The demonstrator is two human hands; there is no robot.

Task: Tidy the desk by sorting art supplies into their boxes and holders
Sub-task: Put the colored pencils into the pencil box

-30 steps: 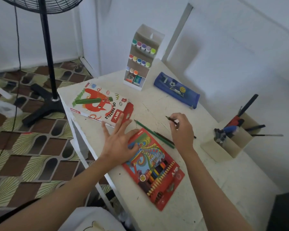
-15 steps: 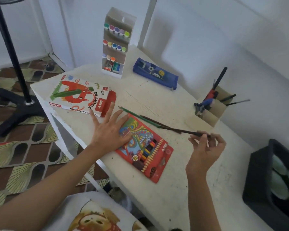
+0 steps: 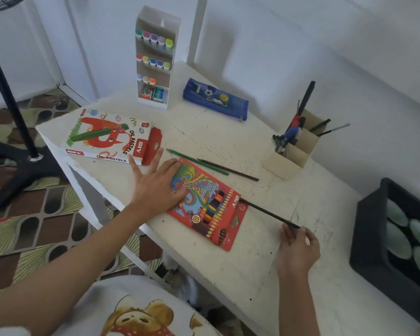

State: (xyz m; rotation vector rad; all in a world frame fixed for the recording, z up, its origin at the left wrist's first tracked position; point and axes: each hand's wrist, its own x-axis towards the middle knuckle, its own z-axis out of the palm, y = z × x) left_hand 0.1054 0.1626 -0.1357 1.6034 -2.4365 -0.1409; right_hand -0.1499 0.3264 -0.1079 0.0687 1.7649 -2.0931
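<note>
The oil pastels box [image 3: 107, 137] is seen just beyond the outer fingertips of the left hand [image 3: 155, 190]. That hand is laid flat with its fingers spread, and its palm and inner fingers are pressed on one end of the coloured pencil box [image 3: 209, 204]. Just past those fingertips, a green pencil [image 3: 197, 161] and a brown pencil [image 3: 228, 169] lie loose on the desk [image 3: 252, 263], side by side. Further right, a dark pencil [image 3: 267, 213] is pinched at its back end between the thumb and fingertips of the right hand [image 3: 297, 248]. Its point is aimed at the box end farthest from the spread fingers; whether it is inside yet cannot be told.

Since the pencil is gripped only at its tail, the point could be swung off line and caught on the flap or on the packed pencils, and the lead could be snapped. If the spread fingers are lifted, the box could be shoved along the desk instead of being filled.
</note>
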